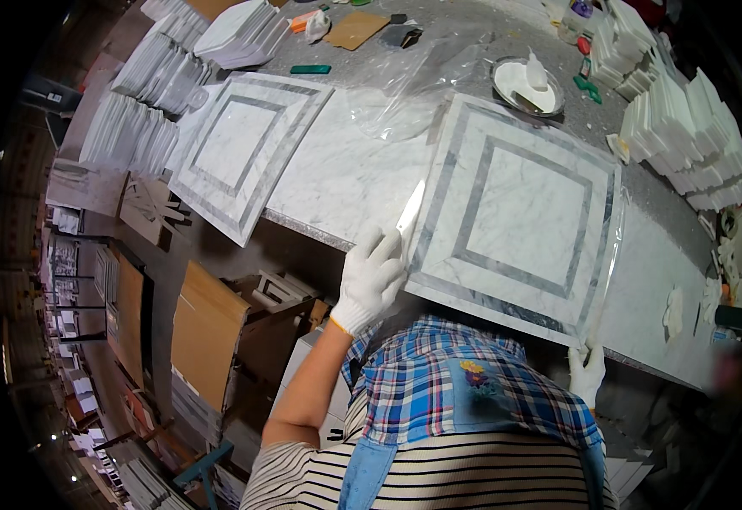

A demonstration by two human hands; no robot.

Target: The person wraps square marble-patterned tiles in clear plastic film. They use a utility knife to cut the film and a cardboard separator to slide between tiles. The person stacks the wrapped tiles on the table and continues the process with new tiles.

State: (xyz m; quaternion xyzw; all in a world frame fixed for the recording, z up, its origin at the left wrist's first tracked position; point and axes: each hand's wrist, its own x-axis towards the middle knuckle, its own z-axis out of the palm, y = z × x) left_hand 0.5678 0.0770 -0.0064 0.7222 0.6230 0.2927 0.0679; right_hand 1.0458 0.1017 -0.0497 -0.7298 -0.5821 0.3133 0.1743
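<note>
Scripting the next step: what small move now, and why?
Probably draw the knife along the panel's left edge: the left hand holds it with the blade beside that edge, and the right hand is at the near right corner.

There's the white, grey-banded marble panel (526, 217), jutting past the bench's (350, 66) front edge; bright-bladed knife (411, 208) slanting by its left side, tip away.

The right panel (524, 217) looks like smooth stone, the knife (411, 208) shiny metal, the gloves (368, 282) matt cloth.
</note>
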